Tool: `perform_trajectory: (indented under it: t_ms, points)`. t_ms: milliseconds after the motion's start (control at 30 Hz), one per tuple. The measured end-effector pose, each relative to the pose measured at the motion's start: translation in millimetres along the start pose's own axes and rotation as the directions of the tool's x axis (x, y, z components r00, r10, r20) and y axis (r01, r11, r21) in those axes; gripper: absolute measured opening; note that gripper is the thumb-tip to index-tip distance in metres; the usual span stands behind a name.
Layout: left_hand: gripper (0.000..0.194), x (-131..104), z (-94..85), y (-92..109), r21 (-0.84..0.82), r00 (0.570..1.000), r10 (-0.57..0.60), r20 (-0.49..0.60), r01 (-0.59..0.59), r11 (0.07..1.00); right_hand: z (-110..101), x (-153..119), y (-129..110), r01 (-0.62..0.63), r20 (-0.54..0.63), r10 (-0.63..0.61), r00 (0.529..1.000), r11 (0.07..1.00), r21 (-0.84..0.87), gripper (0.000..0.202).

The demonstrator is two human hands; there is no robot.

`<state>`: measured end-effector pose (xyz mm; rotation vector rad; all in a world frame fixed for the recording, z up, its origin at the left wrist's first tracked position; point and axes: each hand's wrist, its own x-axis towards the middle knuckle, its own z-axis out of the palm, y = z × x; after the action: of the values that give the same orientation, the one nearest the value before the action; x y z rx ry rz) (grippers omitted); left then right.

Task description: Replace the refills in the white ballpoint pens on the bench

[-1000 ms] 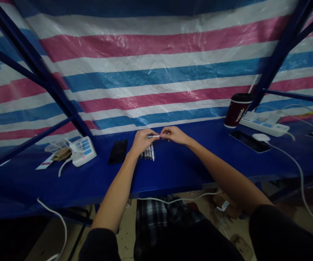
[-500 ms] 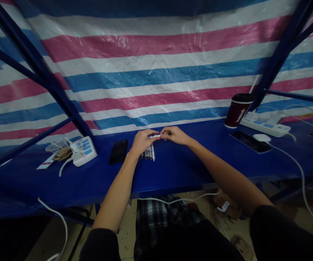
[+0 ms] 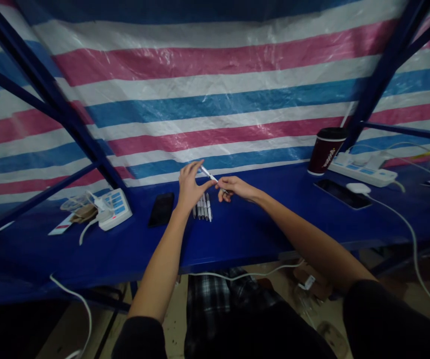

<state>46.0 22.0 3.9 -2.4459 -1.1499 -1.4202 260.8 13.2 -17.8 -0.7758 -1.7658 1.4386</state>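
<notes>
A white pen [image 3: 209, 174] slants above the blue table, its upper end toward the left. My right hand [image 3: 237, 187] pinches the pen near its lower end. My left hand [image 3: 191, 188] is spread, thumb and fingers apart; its index finger is close to the pen's upper end and its thumb close to the right fingertips. Whether the left thumb touches the pen, I cannot tell. Below my hands several white and grey pens [image 3: 203, 207] lie side by side on the table, their far ends partly covered by my left hand.
A black phone [image 3: 161, 209] lies left of the pens, beside a white power strip [image 3: 115, 209] with plugs and cables. On the right are a dark red cup [image 3: 326, 152] with a straw, another phone [image 3: 340, 194], a white charger [image 3: 358, 188] and a second power strip [image 3: 364, 172].
My left fingers have opened away from the pen and lifted. The pen has gone from nearly level to a slant, its left end raised, while my right hand keeps hold.
</notes>
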Motion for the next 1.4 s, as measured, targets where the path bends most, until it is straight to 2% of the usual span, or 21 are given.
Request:
perform_trajectory:
  t_ms: [100, 233, 467, 600, 667, 733, 800, 867, 933, 967, 1000, 1033, 1067, 1100, 1167, 1233, 1267, 1367, 1400]
  points:
    - [0.084, 0, 2.5, -5, -0.206, 0.994, -0.101, 0.032, 0.106, 0.973, 9, 0, -1, -0.020, 0.039, 0.016, 0.999, 0.993, 0.113, 0.025]
    - [0.086, -1, 5.8, -7, -0.391, 0.979, -0.168, 0.116, 0.201, 0.898, 12, -1, 1, 0.018, 0.040, -0.022, 0.999, 0.994, 0.112, 0.023]
    - [0.076, -2, 5.4, -5, -0.376, 0.961, -0.213, 0.177, 0.266, 0.888, 10, 0, 5, 0.024, -0.005, -0.023, 1.000, 0.993, 0.116, 0.026]
    - [0.072, -5, 9.5, -5, -0.447, 0.953, -0.221, 0.208, 0.293, 0.845, 10, 1, 5, 0.049, -0.004, -0.049, 0.999, 0.991, 0.124, 0.025]
    - [0.073, -5, 12.3, -4, -0.527, 0.937, -0.235, 0.260, 0.341, 0.779, 12, 1, 4, 0.046, 0.001, -0.046, 0.999, 0.989, 0.139, 0.025]
    - [0.074, -3, 12.9, -1, -0.635, 0.918, -0.272, 0.287, 0.395, 0.664, 14, 1, 2, 0.037, 0.000, -0.037, 0.999, 0.985, 0.166, 0.026]
    - [0.072, 1, 9.3, 1, -0.724, 0.896, -0.337, 0.290, 0.436, 0.534, 16, 0, 0, 0.010, 0.032, -0.016, 0.999, 0.983, 0.183, 0.031]
    - [0.072, 4, 1.6, -1, -0.746, 0.854, -0.427, 0.297, 0.487, 0.455, 18, 1, -2, -0.037, 0.075, 0.024, 0.997, 0.983, 0.180, 0.041]
    - [0.069, 7, -8.3, -8, -0.669, 0.784, -0.537, 0.312, 0.583, 0.462, 17, 2, -1, -0.072, 0.071, 0.062, 0.996, 0.986, 0.150, 0.049]
    - [0.067, 7, -13.0, -14, -0.578, 0.740, -0.595, 0.313, 0.646, 0.499, 16, 3, 0, -0.080, 0.044, 0.075, 0.996, 0.990, 0.119, 0.051]
    - [0.063, 7, -17.0, -20, -0.448, 0.704, -0.648, 0.292, 0.699, 0.558, 14, 3, 2, -0.084, 0.005, 0.084, 0.996, 0.994, 0.075, 0.050]
    - [0.060, 7, -20.0, -27, -0.273, 0.687, -0.681, 0.255, 0.726, 0.631, 13, 4, 4, -0.088, -0.040, 0.088, 0.995, 0.996, 0.016, 0.049]
    - [0.059, 6, -21.9, -33, -0.068, 0.678, -0.694, 0.242, 0.726, 0.685, 11, 5, 6, -0.092, -0.084, 0.087, 0.993, 0.994, -0.060, 0.046]
    - [0.058, 4, -22.7, -38, 0.115, 0.662, -0.708, 0.247, 0.705, 0.699, 10, 6, 8, -0.094, -0.125, 0.075, 0.989, 0.984, -0.152, 0.043]
    - [0.061, 1, -21.3, -44, 0.354, 0.589, -0.748, 0.307, 0.659, 0.664, 11, 6, 9, -0.099, -0.180, 0.035, 0.983, 0.929, -0.357, 0.038]
    - [0.065, -2, -17.6, -45, 0.446, 0.512, -0.773, 0.374, 0.632, 0.634, 14, 5, 9, -0.115, -0.194, 0.013, 0.981, 0.844, -0.525, 0.035]
    - [0.066, -3, -15.6, -45, 0.464, 0.487, -0.777, 0.400, 0.623, 0.629, 15, 4, 9, -0.126, -0.193, 0.014, 0.981, 0.801, -0.585, 0.034]
    - [0.070, -6, -10.8, -44, 0.471, 0.436, -0.785, 0.440, 0.633, 0.615, 19, 4, 7, -0.155, -0.189, 0.030, 0.982, 0.704, -0.693, 0.031]
    - [0.070, -8, -9.7, -44, 0.450, 0.433, -0.785, 0.444, 0.649, 0.613, 19, 4, 7, -0.159, -0.191, 0.029, 0.981, 0.682, -0.714, 0.031]
